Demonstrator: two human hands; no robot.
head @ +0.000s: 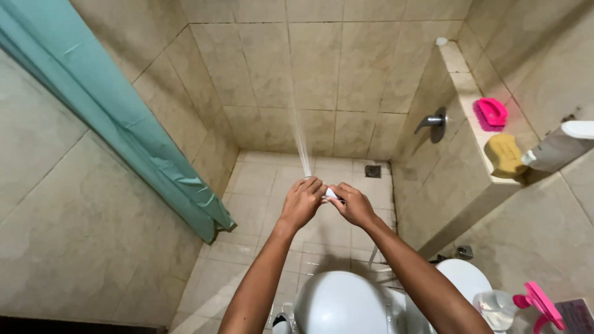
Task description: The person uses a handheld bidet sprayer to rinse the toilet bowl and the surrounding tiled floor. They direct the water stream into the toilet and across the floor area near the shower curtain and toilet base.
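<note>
Hands [328,201] pinch small white sprayer [332,194], water jetting.

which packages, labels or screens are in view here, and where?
Bottle: lying on the right ledge by a yellow sponge; pale body, white cap.
Card: bottom right corner, flat, dark, beside a pink handle; print too small to tell.
No screens or signs.
</note>
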